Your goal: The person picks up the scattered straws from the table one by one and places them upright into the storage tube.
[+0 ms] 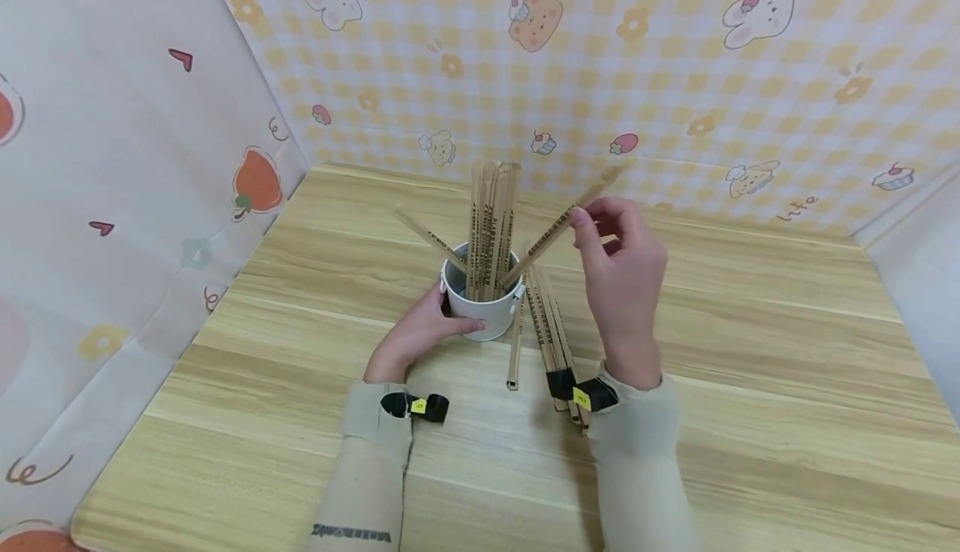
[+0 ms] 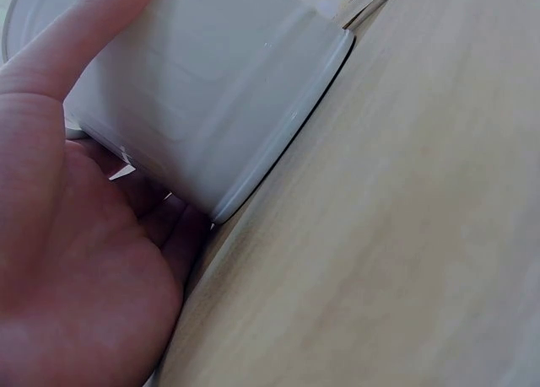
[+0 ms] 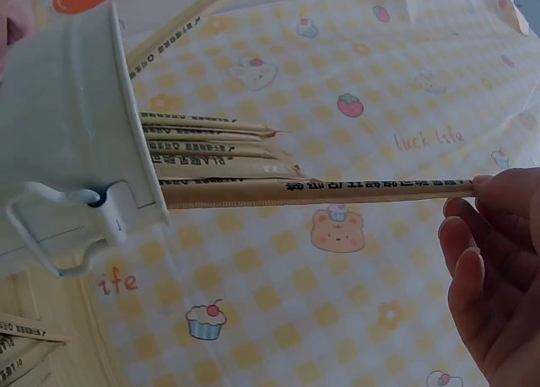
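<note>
A small white metal bucket (image 1: 491,317) stands upright on the wooden table. My left hand (image 1: 416,333) grips its left side, the thumb lying across the front wall; in the left wrist view the other fingers curl behind the bucket (image 2: 219,83) near its base. Inside stand several paper-wrapped straws (image 1: 491,218) with dark print, and one straw (image 1: 431,235) leans out to the left. Thumb and fingers of my right hand (image 1: 622,277) pinch a wrapped straw (image 1: 551,237) near its upper end. It slants right, its lower end inside the rim, as the right wrist view also shows.
More wrapped straws (image 1: 546,318) lie in a bunch on the table right of the bucket, partly under the right wrist's black camera strap. A single straw (image 1: 515,356) lies just beside them. Patterned cloth (image 1: 480,60) covers the wall behind the table (image 1: 787,352).
</note>
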Demonstrator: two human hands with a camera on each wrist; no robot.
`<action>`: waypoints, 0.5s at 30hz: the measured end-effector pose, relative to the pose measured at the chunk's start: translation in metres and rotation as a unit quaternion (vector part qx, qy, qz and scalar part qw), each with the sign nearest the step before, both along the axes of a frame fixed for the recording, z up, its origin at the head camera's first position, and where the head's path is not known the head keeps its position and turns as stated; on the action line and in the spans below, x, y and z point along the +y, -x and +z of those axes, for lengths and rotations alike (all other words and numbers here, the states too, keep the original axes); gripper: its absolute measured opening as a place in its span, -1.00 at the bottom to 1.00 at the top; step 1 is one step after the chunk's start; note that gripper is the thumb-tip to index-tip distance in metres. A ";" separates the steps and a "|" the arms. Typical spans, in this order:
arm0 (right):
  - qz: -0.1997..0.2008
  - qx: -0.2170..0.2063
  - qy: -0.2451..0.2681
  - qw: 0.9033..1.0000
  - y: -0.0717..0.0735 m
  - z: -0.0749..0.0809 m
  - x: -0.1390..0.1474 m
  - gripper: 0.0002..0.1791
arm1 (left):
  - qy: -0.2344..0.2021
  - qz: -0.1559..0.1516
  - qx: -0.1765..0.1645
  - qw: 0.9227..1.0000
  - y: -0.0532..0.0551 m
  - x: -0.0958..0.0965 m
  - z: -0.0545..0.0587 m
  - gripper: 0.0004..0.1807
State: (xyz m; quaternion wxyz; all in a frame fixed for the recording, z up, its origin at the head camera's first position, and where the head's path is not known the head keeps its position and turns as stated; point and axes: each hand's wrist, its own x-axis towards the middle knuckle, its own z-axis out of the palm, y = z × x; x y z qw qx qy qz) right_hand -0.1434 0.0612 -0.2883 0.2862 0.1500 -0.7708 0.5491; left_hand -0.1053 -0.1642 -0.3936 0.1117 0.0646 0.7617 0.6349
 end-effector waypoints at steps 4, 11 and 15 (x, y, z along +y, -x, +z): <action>0.005 -0.003 -0.030 1.000 0.002 -0.005 -0.006 -0.72 | 0.001 0.002 -0.002 1.000 0.000 0.000 0.000 -0.01; 0.008 -0.009 -0.086 0.996 0.008 -0.018 -0.016 -0.78 | -0.007 -0.002 0.012 1.000 0.002 0.000 -0.003 0.01; 0.011 -0.034 -0.109 0.993 0.010 -0.024 -0.021 -0.81 | -0.007 -0.002 0.016 1.000 0.002 0.000 -0.003 0.02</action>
